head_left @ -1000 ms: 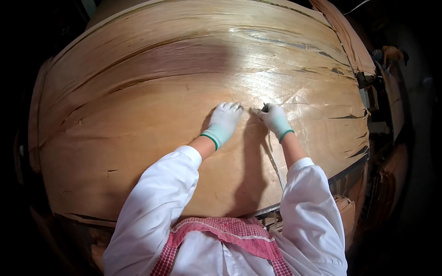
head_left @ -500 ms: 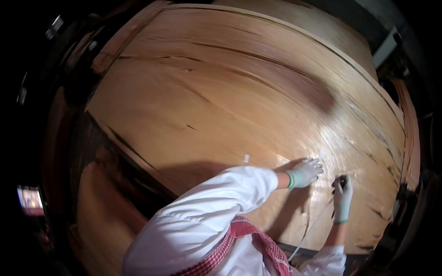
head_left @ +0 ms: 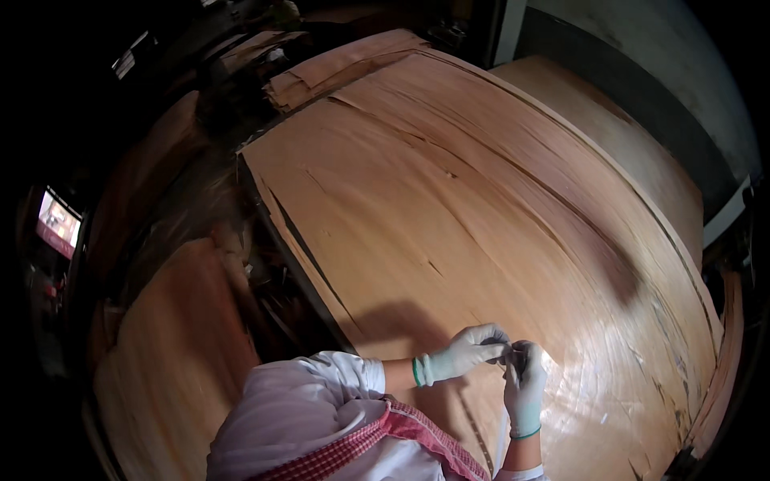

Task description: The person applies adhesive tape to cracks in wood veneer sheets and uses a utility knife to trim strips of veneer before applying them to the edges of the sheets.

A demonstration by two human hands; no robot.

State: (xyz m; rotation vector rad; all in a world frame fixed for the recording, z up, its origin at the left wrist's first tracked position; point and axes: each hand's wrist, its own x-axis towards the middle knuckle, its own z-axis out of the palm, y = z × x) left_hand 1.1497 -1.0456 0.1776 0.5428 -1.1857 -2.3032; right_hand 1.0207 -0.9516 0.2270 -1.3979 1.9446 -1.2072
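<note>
My left hand (head_left: 473,353), in a white glove with green cuff, is raised over the large veneer sheet (head_left: 385,208), its fingers bent and closed near my right fingertips; what they hold is hidden. My right hand (head_left: 525,389), gloved alike, is closed at the fingers on a narrow white tape (head_left: 501,437), which hangs down past the wrist; a small dark item at the fingertips is too small to name. The veneer is pale brown, with long splits and a shiny patch at the right.
Another veneer sheet (head_left: 160,345) lies at the left beside a dark gap. Behind are stacked veneer pieces (head_left: 345,64), a board (head_left: 609,128), a grey metal post (head_left: 509,32), a person (head_left: 281,16) at the top and a bright screen-like rectangle (head_left: 60,216) at far left.
The view has swung left, showing more of the surroundings. My left hand has left the veneer surface and come together with my right hand, its fingers now closed.
</note>
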